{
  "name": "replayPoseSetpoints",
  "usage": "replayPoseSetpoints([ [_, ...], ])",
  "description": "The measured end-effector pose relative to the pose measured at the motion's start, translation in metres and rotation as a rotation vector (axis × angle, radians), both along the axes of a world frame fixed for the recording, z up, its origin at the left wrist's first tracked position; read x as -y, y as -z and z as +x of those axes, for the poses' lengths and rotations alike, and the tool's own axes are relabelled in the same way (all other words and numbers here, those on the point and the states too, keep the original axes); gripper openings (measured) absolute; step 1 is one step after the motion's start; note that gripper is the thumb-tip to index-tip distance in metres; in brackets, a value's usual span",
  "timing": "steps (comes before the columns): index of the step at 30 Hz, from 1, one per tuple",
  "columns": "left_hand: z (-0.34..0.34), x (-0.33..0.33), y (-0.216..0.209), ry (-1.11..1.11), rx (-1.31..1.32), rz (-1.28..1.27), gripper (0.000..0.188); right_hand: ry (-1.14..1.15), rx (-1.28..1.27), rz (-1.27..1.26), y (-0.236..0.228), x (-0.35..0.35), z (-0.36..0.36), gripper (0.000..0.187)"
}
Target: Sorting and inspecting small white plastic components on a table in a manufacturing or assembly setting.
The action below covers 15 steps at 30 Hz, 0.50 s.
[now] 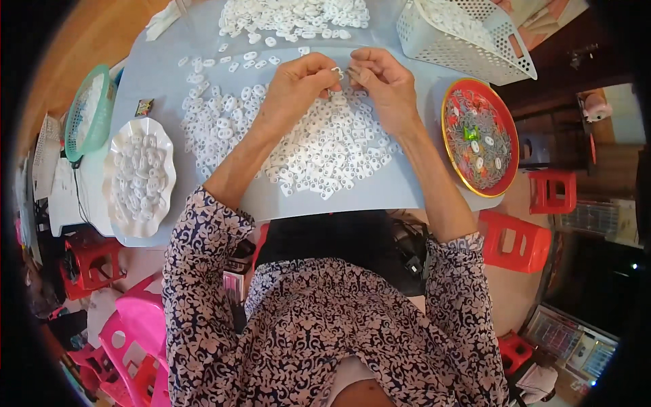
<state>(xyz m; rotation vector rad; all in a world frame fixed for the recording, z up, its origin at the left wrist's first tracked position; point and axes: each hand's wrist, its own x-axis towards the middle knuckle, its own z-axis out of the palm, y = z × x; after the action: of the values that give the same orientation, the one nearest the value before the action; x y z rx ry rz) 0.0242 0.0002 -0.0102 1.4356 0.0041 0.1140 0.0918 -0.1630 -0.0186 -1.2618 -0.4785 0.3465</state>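
Observation:
Above the far part of a loose heap of small white plastic pieces with holes (319, 152), my two hands are close together. My left hand (302, 78) is closed in a pinch on a small white plastic piece (338, 71) at its fingertips. Just to the right, my right hand (386, 85) has thumb and forefinger pressed together near that piece. Whatever it pinches is too small to make out. On the right is a red, gold-rimmed tray (514, 139) of small thin grey parts, with a few white pieces and a green wrapper on top.
A white scalloped dish (112, 197) of white pieces stands at the left, beside a small wrapped packet (144, 107). Behind it is a green basket (102, 125). More white pieces (291, 17) lie at the far edge, near a white perforated basket (468, 57). Red stools (515, 241) stand around the table.

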Motion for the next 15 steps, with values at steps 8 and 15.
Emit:
replayPoseSetpoints([
  [8,-0.001,0.0007,-0.0002,0.002,-0.023,0.053,0.012,0.02,0.086,-0.079,-0.0052,-0.0014,-0.0057,0.023],
  [15,-0.0007,0.0029,-0.0011,-0.018,-0.012,0.057,0.012,0.005,0.118,-0.076,-0.0035,0.0002,-0.0046,0.023],
])
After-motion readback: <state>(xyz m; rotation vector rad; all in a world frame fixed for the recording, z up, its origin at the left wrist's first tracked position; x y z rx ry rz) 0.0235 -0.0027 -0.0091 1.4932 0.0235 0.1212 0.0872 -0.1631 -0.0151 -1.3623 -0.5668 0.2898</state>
